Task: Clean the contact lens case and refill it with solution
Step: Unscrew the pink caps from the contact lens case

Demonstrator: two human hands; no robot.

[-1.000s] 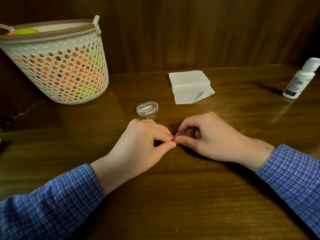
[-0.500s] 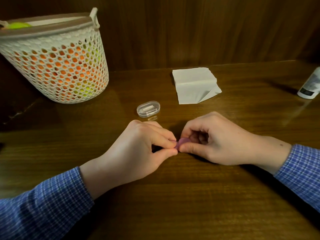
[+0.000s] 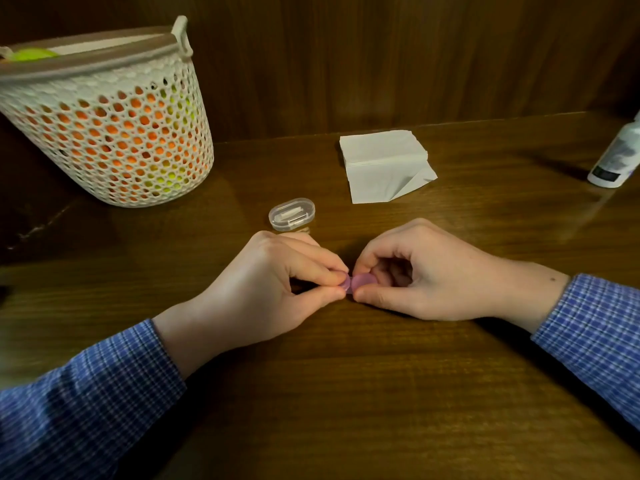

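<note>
Two sleeves of blue checked cloth are seen nearest, one at each lower corner, both resting on a dark, glossy wooden surface [image 3: 346, 393] with a visible grain. Two bare hands are brought together at the middle of the surface. One small contact lens case [image 3: 360, 283], of pink translucent plastic with rounded lobes, is held between them, low over the surface. The left hand [image 3: 270, 282] is curled, and its grip is closed narrowly on the left end of the case between thumb and forefinger. The right hand [image 3: 426, 271] is likewise curled, and the right lobe is pinched between its thumb and bent forefinger. Most of the case is hidden by the fingertips, so it cannot be told whether its caps are on.

Just beyond the left hand, one small clear plastic box [image 3: 292, 214] of oval shape is laid flat; pale contents are seen inside but cannot be made out. Farther back, one stack of white folded tissues [image 3: 384, 164] is set, its lower right corner turned up. At the far right edge, one white plastic solution bottle [image 3: 614, 157] with a dark label is stood upright, partly cut off. At the far left, one round white perforated basket [image 3: 114, 133] with a brown rim is placed; orange and yellow-green contents show through its holes. A dark wooden panelled wall [image 3: 381, 57] is seen behind.
</note>
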